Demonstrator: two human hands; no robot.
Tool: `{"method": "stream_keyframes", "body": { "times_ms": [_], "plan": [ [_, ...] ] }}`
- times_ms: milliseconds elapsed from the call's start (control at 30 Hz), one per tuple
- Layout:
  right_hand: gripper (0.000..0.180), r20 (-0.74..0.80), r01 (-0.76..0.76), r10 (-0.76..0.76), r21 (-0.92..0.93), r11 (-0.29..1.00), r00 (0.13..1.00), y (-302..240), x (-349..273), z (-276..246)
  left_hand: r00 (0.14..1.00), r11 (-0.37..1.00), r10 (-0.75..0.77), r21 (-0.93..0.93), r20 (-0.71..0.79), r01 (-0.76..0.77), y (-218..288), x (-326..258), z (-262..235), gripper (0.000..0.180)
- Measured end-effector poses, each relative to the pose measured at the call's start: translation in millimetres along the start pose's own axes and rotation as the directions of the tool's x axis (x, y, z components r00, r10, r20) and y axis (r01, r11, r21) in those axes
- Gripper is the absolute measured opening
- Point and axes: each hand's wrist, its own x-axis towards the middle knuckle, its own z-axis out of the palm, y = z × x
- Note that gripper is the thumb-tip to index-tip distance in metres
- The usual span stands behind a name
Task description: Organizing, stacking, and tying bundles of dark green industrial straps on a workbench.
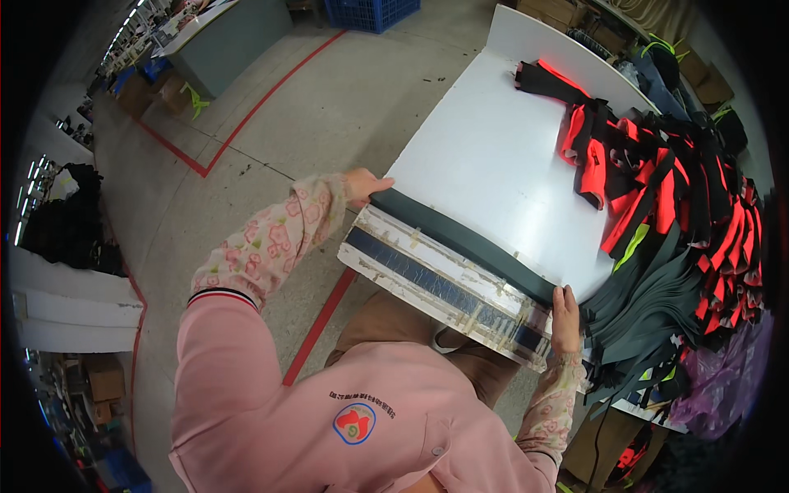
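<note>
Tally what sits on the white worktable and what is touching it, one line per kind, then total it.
Long dark strip along the near edge: 1
Heap of red, black and green fabric pieces: 1, pieces too tangled to count
Hands on the strip: 2, left hand and right hand
Total: 4

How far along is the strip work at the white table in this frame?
Done: I cannot tell; no finished pile is clearly set apart. In hand: one long dark strip lies stretched along the near edge of the white table, the left hand at one end and the right hand at the other. Left: a big heap of black and red pieces on the right side looks untouched.
</note>
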Motion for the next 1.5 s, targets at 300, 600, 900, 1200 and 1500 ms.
{"method": "stream_keyframes", "body": {
  "times_ms": [300, 600, 900, 1200, 1500],
  "plan": [
    [0.065, -0.07, 0.068, -0.073, -0.075, 0.995, 0.995, 2, -1, -2, 0.994, 0.998, -0.015, -0.053, 0.111, 0.021, -8, 15, -6, 0.058],
    [0.048, 0.133, -0.069, 0.021, 0.366, 0.928, 0.991, -14, -12, -4, 0.995, 0.957, 0.072, -0.287, 0.067, -0.05, -3, -11, -5, 0.048],
    [0.051, 0.062, -0.091, 0.075, 0.339, 0.936, 0.995, -2, -8, -10, 0.996, 0.987, -0.032, -0.157, 0.079, 0.044, 3, -6, -6, 0.052],
    [0.06, 0.088, -0.056, 0.033, 0.28, 0.958, 0.996, 3, -5, -13, 0.998, 0.991, -0.02, -0.134, 0.065, 0.029, -1, -4, -8, 0.056],
    [0.052, 0.161, -0.104, 0.059, 0.289, 0.952, 0.985, -10, -11, -21, 0.999, 0.978, -0.027, -0.207, -0.02, 0.022, 1, -16, -6, 0.052]
  ]
}}
